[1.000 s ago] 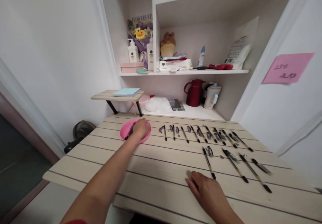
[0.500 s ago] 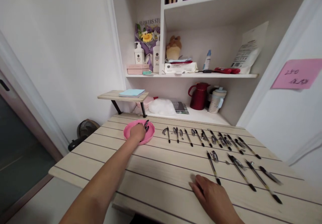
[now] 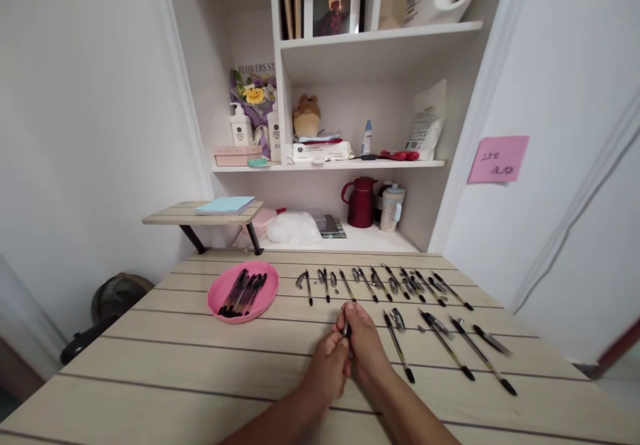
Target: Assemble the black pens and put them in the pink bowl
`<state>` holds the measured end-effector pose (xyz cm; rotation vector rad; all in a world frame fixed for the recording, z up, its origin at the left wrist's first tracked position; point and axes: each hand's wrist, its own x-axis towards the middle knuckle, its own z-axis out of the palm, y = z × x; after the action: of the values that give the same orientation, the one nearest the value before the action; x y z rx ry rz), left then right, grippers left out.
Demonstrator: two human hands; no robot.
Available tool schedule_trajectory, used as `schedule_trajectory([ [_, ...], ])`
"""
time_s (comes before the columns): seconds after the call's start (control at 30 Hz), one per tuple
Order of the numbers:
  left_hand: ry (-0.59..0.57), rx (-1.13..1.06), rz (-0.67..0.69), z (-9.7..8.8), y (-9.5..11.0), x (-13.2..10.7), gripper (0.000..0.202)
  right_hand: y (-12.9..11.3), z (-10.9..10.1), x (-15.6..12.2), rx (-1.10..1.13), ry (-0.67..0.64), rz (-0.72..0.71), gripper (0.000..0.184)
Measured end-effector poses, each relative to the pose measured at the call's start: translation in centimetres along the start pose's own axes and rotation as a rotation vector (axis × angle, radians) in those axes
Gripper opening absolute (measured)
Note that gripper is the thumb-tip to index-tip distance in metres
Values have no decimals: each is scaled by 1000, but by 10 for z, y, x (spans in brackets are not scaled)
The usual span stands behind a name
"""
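Above the near part of the table, my left hand (image 3: 327, 365) and my right hand (image 3: 364, 342) meet, fingers closed around one dark pen (image 3: 346, 329). Most of that pen is hidden by the fingers. To the left, a pink scalloped dish (image 3: 214, 293) holds several black-tipped pens (image 3: 245, 292) lying side by side. Just right of my right hand lies a pen refill (image 3: 399, 346) with a black end, beside a clear pen part (image 3: 398, 320). More refills and clear parts spread in rows, including a long refill (image 3: 483, 355) at the right.
The striped wooden table (image 3: 165, 358) carries a small raised stand (image 3: 170, 213) with blue paper (image 3: 225, 205) at the back left. Behind, a red jug (image 3: 361, 203) and a pale lidded cup (image 3: 392, 209) stand under a shelf (image 3: 350, 164) with bottles and packets.
My left hand has left the pink dish and come right to my right hand, and both now hold a pen. The pens in the dish are uncovered. The camera view has turned right.
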<state>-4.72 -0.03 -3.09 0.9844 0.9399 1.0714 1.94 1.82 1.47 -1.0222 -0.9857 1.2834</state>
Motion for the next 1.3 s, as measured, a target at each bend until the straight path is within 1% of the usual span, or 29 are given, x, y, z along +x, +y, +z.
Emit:
schedule_trajectory([
  [0.1,-4,56,-39,-6,7,2,45,3,-4,0,161,-54,84,38],
  [0.2,-9,68,-37,-8,18,0,42,-1,-4,0,258,-75,83,39],
  [0.27,-53,79,-49,-8,23,-3,41,-2,-3,1,303,-61,96,41],
  [0.37,-118,58,-89,-5,26,-8,43,-1,-2,2,260,-67,218,42],
  [0.43,-126,12,-130,-2,28,-12,45,-1,-2,1,205,-76,270,44],
  [0.53,-116,-94,-228,1,33,-17,41,-5,-4,-2,203,-51,215,46],
  [0.67,-187,-208,-339,-1,41,-20,40,-12,-5,-4,186,-62,176,52],
  [0.77,-245,-254,-358,-5,43,-20,38,-14,-6,-5,144,-57,147,53],
  [0.9,-315,-315,-333,-9,43,-19,34,-15,-6,-7,126,-85,87,52],
  [0.97,-360,-342,-337,-11,43,-20,32,-16,-6,-8,153,-104,83,52],
  [1.07,-465,-358,-402,-14,43,-20,29,-18,-6,-9,278,-108,82,52],
  [1.13,-505,-359,-432,-15,44,-20,28,-20,-8,-9,357,-94,81,51],
  [1.2,-481,-347,-427,-14,43,-20,26,-22,-11,-7,366,-96,92,51],
  [1.3,-388,-290,-413,-9,42,-20,28,-23,-16,-4,348,-103,60,49],
])
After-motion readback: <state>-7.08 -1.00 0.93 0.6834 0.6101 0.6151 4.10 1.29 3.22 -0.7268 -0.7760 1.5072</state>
